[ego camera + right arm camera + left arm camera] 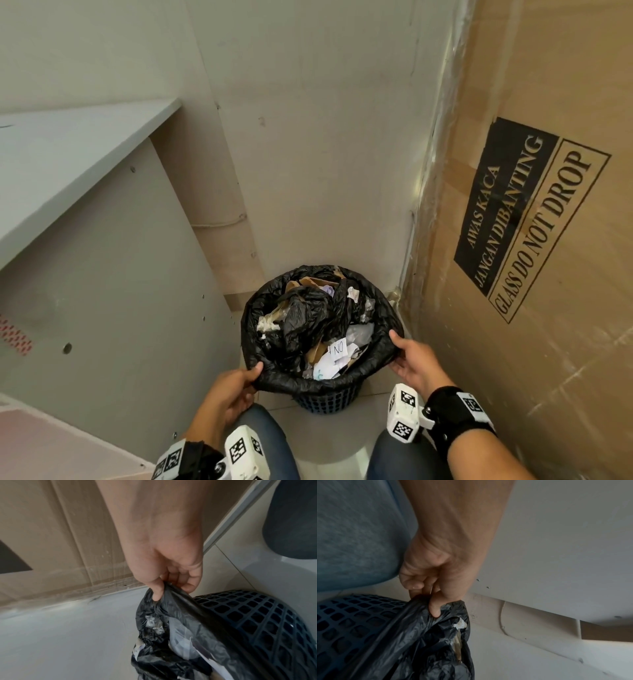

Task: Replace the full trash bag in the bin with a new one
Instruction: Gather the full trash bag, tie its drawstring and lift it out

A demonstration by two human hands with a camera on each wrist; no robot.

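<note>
A dark blue mesh bin (327, 399) stands on the floor in a corner, lined with a black trash bag (371, 365) stuffed with crumpled paper, cardboard and plastic. My left hand (239, 380) pinches the bag's rolled rim at the near left, thumb on top (435, 609). My right hand (407, 356) pinches the rim at the near right, thumb over the plastic (157, 595). The bag's edge (180, 596) is pulled up off the bin (248, 615) on that side. The bin's mesh wall (351, 616) shows below the left hand.
A tall cardboard box (531, 205) marked "GLASS DO NOT DROP" stands tight against the bin's right. A grey cabinet panel (102, 291) with a shelf closes the left. The wall (325, 137) is behind. My knees in jeans (270, 442) are just in front.
</note>
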